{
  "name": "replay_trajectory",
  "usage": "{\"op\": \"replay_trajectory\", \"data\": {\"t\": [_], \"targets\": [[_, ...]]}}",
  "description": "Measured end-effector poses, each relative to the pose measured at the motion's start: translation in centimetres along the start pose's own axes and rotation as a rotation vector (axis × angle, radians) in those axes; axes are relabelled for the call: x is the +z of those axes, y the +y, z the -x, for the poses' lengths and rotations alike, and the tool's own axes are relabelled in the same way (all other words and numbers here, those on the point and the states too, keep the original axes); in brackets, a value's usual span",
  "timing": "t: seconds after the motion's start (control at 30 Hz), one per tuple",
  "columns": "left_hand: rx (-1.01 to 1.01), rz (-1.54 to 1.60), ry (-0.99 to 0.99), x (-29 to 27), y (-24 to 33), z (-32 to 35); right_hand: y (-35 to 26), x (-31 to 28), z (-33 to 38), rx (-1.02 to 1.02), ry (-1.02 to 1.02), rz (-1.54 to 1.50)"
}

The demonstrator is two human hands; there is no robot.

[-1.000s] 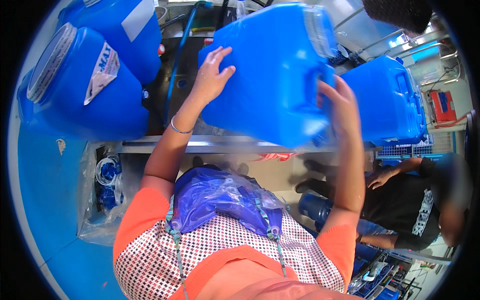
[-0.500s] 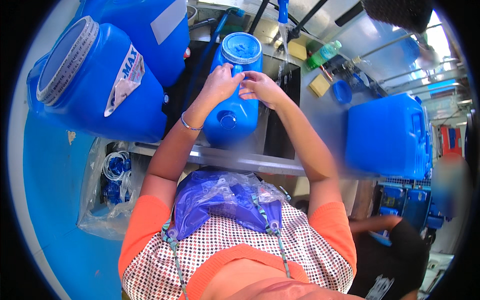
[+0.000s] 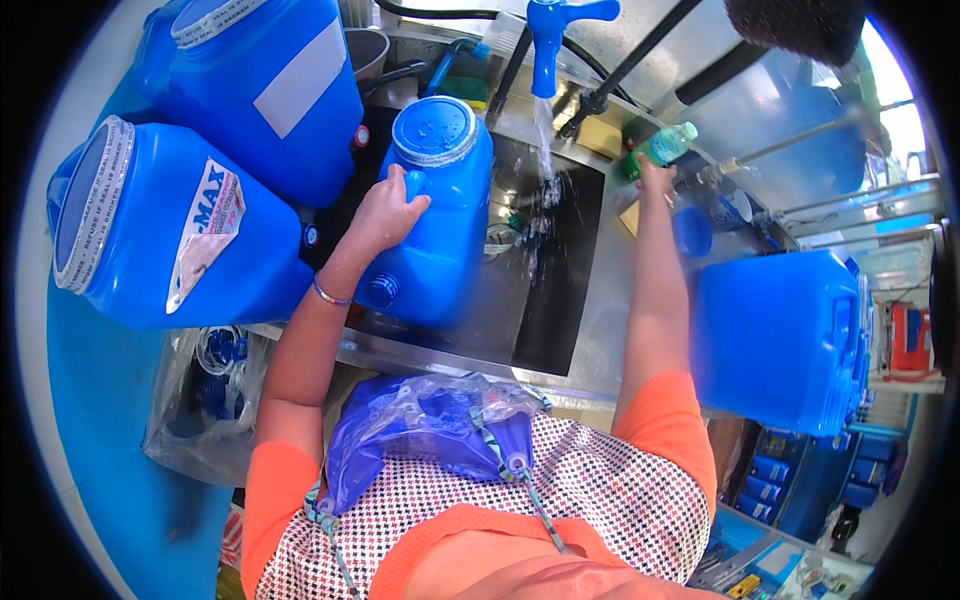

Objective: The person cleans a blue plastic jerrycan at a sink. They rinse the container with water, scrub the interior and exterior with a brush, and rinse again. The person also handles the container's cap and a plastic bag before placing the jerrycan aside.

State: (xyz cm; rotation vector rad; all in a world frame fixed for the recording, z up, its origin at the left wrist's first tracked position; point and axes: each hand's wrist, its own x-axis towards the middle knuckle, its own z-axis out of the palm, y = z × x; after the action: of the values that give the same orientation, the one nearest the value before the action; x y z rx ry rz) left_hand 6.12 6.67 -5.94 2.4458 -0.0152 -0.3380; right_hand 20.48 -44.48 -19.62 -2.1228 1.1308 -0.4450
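Observation:
A blue plastic water jug [image 3: 450,230] with a round lid stands in the black-and-steel sink [image 3: 560,300]. My left hand [image 3: 388,212] is closed round the handle on its top. Stretched out to the far right, my right hand [image 3: 655,180] has its fingers round a green plastic bottle [image 3: 664,146] with a pale cap; part of the grip is hidden. From the blue tap [image 3: 547,60], water runs down into the sink to the right of the jug, and coiled or tangled stuff by the drain is hard to make out.
Two larger blue jugs [image 3: 250,270] stand at the left, another blue container [image 3: 775,340] at the right. Yellow sponges [image 3: 598,137] and a blue round dish [image 3: 691,232] lie beyond the sink. A clear bag [image 3: 205,400] of blue caps sits at the lower left.
My right hand has left the jug's handle and reached right to the green bottle. The jug sits further left in view, held by my left hand. A co-worker at lower right is gone.

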Motion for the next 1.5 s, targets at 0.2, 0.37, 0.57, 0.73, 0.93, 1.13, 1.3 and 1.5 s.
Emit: {"op": "replay_trajectory", "data": {"t": [0.2,0.37,0.57,0.73,0.93,1.13,1.3,1.5], "targets": [[0.012,-0.066,0.006,-0.3,1.1,0.4,-1.5,-1.5,-0.3,-0.363,-0.088,0.068],[0.146,-0.325,0.299,-1.5,1.0,-0.1,-6.4,-7.3,6.7,-1.209,0.146,0.441],[0.292,-0.381,0.485,-5.0,5.1,-2.1,-12.4,-12.7,8.7,-1.328,0.266,1.086],[1.087,-0.112,1.029,-8.3,15.9,-4.4,-13.6,-12.1,6.7,-1.221,0.158,1.189],[1.073,0.319,0.548,-6.3,22.4,-4.1,-12.0,-10.3,5.6,-1.194,0.079,1.111],[0.99,0.994,0.212,-8.8,19.0,-1.9,-9.9,-10.0,5.1,-1.103,-0.026,1.001],[1.019,0.318,0.749,-7.9,13.6,-1.4,-8.7,-10.7,4.3,-1.035,-0.083,0.899],[-0.091,-0.458,0.27,-4.0,1.5,-0.9,-8.5,-10.6,4.5,-0.974,-0.122,0.831]]}}
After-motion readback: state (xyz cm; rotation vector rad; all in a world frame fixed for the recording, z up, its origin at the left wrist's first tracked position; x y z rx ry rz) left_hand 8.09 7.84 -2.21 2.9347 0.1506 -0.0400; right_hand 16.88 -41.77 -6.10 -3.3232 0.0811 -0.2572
